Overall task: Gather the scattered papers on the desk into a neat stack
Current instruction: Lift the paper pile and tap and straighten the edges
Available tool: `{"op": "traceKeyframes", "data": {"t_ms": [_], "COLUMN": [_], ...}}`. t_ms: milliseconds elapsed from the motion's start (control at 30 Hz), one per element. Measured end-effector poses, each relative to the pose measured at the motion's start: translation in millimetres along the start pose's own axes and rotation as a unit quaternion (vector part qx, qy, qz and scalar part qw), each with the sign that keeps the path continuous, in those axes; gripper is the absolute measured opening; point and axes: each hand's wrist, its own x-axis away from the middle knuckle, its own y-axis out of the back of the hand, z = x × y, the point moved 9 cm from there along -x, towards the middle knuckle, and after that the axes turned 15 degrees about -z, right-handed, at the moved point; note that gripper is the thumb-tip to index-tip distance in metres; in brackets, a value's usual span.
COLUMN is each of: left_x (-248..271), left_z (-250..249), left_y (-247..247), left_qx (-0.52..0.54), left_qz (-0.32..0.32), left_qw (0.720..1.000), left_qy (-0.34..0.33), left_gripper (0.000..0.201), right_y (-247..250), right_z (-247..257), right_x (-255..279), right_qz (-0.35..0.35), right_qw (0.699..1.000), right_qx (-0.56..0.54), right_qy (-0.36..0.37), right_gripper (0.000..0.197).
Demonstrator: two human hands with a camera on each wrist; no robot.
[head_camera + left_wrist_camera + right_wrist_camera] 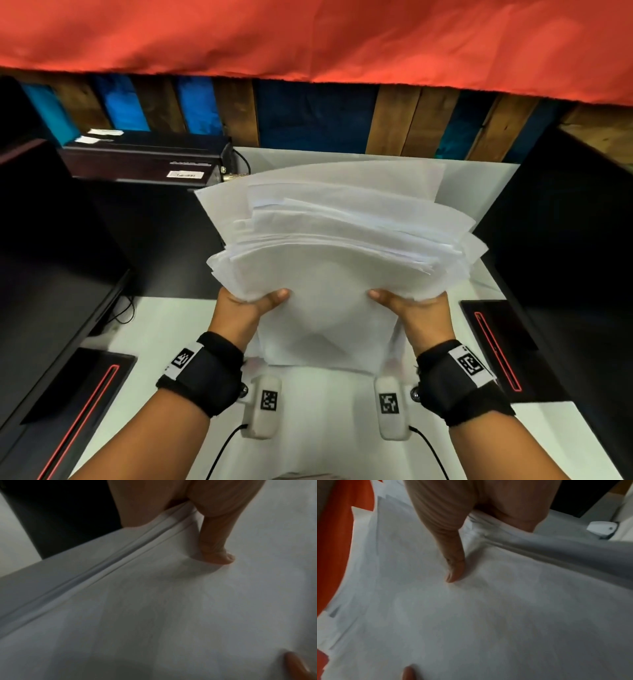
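A thick, uneven pile of white papers [329, 260] is held up over the white desk [329, 394], its sheets fanned out at the far end. My left hand [250, 305] grips the pile's left side, thumb on top and fingers hidden beneath. My right hand [411, 305] grips the right side the same way. In the left wrist view my left thumb [216, 547] presses the top sheet of the papers [154, 608]. The right wrist view shows my right thumb [453, 563] pressing on the papers [471, 615].
A black device [144, 157] with labels sits at the back left. Dark monitors [51, 274] flank the desk on the left and the right [575, 240]. Black pads with red lines [85, 394] lie at both sides. Red cloth [308, 37] hangs over the wooden back wall.
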Motion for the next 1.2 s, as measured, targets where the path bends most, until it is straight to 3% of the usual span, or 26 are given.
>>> {"op": "traceKeyframes", "data": {"t_ms": [100,233,333,533,667,867,967,1200], "left_x": [-1,3,4,17,30,26,18,29], "left_z": [-14,-15,-20,-76,-116,-116,-109,-121], "left_y": [-1,-4,-4,-12,-24,-31,-22,-30], "left_qx": [0.007,0.020,0.015,0.040,0.031,-0.017,-0.032,-0.029], "left_qz": [-0.007,0.000,-0.007,-0.056,-0.054,-0.064,-0.085,-0.065], "left_qw": [0.999,0.999,0.998,0.983,0.967,0.969,0.969,0.967], "left_qy": [-0.031,-0.033,-0.053,-0.170,-0.245,-0.240,-0.229,-0.243], "left_gripper": [0.055,0.043,0.048,0.066,0.053,0.016,0.016,0.024], "right_y": [0,1,2,5,5,7,6,6], "right_z": [8,11,7,2,-3,-1,-2,-2], "right_x": [2,8,7,5,4,5,4,7], "right_qz": [-0.005,0.005,0.009,0.000,0.001,-0.002,0.001,0.006], "right_qw": [1.000,0.998,0.999,0.998,0.998,0.997,0.997,0.997], "right_qx": [0.004,0.017,0.014,0.009,0.001,-0.007,-0.003,-0.009], "right_qy": [0.030,0.053,0.050,0.057,0.064,0.073,0.074,0.075], "right_gripper": [0.049,0.054,0.057,0.055,0.054,0.051,0.052,0.051]}}
